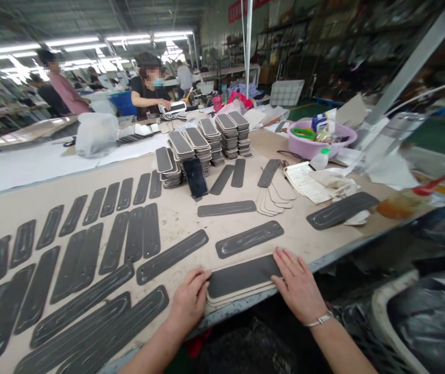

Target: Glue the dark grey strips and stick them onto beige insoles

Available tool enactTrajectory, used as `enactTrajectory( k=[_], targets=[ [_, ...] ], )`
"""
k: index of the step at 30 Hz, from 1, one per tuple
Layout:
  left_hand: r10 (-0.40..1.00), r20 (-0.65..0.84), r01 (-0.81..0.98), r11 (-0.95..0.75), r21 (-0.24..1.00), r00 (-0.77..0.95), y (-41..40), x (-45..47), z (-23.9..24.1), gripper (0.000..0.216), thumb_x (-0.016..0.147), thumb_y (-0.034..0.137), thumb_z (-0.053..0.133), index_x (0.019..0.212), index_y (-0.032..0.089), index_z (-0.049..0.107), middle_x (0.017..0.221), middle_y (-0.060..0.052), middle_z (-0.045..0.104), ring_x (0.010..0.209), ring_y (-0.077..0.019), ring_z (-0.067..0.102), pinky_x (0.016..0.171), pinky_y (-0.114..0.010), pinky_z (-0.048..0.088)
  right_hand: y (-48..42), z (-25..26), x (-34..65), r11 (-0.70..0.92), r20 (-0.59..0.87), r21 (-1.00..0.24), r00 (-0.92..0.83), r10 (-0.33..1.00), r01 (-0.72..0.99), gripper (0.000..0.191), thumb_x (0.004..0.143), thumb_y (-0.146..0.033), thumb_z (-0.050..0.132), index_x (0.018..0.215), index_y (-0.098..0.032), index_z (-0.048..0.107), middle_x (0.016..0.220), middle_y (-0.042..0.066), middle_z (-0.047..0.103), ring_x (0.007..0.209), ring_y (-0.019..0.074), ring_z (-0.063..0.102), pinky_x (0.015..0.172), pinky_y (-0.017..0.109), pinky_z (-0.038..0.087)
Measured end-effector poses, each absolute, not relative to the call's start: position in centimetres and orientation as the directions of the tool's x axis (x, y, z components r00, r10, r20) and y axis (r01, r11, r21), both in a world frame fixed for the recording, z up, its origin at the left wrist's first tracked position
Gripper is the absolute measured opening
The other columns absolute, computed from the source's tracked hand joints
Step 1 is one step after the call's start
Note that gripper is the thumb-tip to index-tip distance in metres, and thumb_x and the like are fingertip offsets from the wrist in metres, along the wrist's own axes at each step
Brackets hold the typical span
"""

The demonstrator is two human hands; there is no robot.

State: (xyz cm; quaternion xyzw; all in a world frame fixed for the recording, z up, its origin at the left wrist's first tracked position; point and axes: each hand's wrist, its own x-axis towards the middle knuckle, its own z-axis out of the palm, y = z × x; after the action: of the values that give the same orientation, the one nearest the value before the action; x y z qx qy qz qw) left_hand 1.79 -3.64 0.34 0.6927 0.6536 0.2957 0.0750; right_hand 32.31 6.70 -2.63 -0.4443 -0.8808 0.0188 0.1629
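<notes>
My left hand [188, 301] and my right hand [297, 284] rest at the two ends of a small stack of dark grey strips [241, 274] with pale undersides, at the table's near edge. Left fingers curl against the stack's left end; right fingers lie flat and spread on its right end. A silver bracelet circles my right wrist. Just beyond the stack lie single glue-coated dark strips [248, 239], [172, 255].
Rows of dark strips [78, 259] cover the cardboard-topped table [183, 213] at left. Tall stacks of strips [206, 143] and a black phone [196, 177] stand mid-table. A pink basin [308, 145], papers [308, 182] and a long strip [341, 210] lie right. People work behind.
</notes>
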Motion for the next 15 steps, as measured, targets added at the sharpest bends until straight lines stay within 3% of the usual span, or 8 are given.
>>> enactTrajectory(
  k=[3, 5, 8, 10, 13, 15],
  targets=[
    [0.932, 0.360, 0.883, -0.135, 0.449, -0.040, -4.1, 1.8, 1.4, 0.031, 0.090, 0.019, 0.042, 0.116, 0.015, 0.059, 0.107, -0.013, 0.062, 0.099, -0.0199, 0.062, 0.086, -0.033, 0.054, 6.9, -2.9, 32.4, 0.612, 0.299, -0.193, -0.548, 0.781, 0.767, 0.056, 0.093, -0.040, 0.041, 0.143, -0.017, 0.031, 0.143, 0.010, 0.039, 0.133, 0.0261, 0.033, 0.107, 0.050, 0.028],
    [0.928, 0.366, 0.907, -0.209, 0.366, 0.066, -4.4, 2.2, 2.2, 0.037, 0.089, 0.019, 0.044, 0.125, 0.014, 0.054, 0.121, -0.016, 0.058, 0.113, -0.0237, 0.056, 0.094, -0.038, 0.050, 6.9, -2.9, 32.4, 0.612, 0.305, -0.192, -0.546, 0.780, 0.767, 0.056, 0.093, -0.039, 0.042, 0.144, -0.017, 0.031, 0.143, 0.010, 0.039, 0.133, 0.0264, 0.033, 0.106, 0.050, 0.029],
    [0.923, 0.237, 0.913, -0.353, 0.206, 0.304, -4.6, 3.0, 2.3, 0.056, 0.086, 0.026, 0.050, 0.140, 0.016, 0.038, 0.144, -0.014, 0.041, 0.132, -0.0286, 0.037, 0.105, -0.044, 0.039, 6.8, -2.5, 32.4, 0.608, 0.287, -0.182, -0.550, 0.784, 0.772, 0.057, 0.093, -0.038, 0.042, 0.144, -0.018, 0.029, 0.144, 0.010, 0.037, 0.133, 0.0262, 0.032, 0.106, 0.049, 0.030],
    [0.899, 0.169, 0.901, -0.423, 0.098, 0.404, -4.5, 3.2, 1.4, 0.069, 0.084, 0.035, 0.054, 0.145, 0.017, 0.027, 0.147, -0.011, 0.036, 0.134, -0.0283, 0.035, 0.106, -0.043, 0.037, 6.7, -2.2, 32.3, 0.601, 0.253, -0.185, -0.553, 0.794, 0.778, 0.059, 0.092, -0.038, 0.042, 0.145, -0.018, 0.027, 0.145, 0.010, 0.034, 0.135, 0.0259, 0.030, 0.107, 0.050, 0.030],
    [0.837, 0.269, 0.876, -0.476, -0.075, 0.478, -3.9, 2.7, -0.8, 0.076, 0.081, 0.048, 0.054, 0.145, 0.015, 0.027, 0.143, -0.012, 0.042, 0.128, -0.0266, 0.043, 0.104, -0.037, 0.037, 6.7, -1.9, 32.5, 0.584, 0.183, -0.235, -0.555, 0.812, 0.777, 0.057, 0.093, -0.038, 0.041, 0.145, -0.020, 0.026, 0.147, 0.008, 0.032, 0.136, 0.0259, 0.027, 0.108, 0.052, 0.029],
    [0.768, 0.365, 0.850, -0.490, -0.192, 0.525, -3.3, 2.1, -1.9, 0.070, 0.083, 0.047, 0.051, 0.142, 0.013, 0.034, 0.138, -0.011, 0.049, 0.124, -0.0249, 0.048, 0.104, -0.034, 0.036, 6.9, -1.5, 32.7, 0.556, 0.159, -0.316, -0.535, 0.830, 0.768, 0.055, 0.093, -0.040, 0.040, 0.145, -0.022, 0.029, 0.146, 0.007, 0.034, 0.134, 0.0256, 0.030, 0.108, 0.052, 0.030]
  ],
)
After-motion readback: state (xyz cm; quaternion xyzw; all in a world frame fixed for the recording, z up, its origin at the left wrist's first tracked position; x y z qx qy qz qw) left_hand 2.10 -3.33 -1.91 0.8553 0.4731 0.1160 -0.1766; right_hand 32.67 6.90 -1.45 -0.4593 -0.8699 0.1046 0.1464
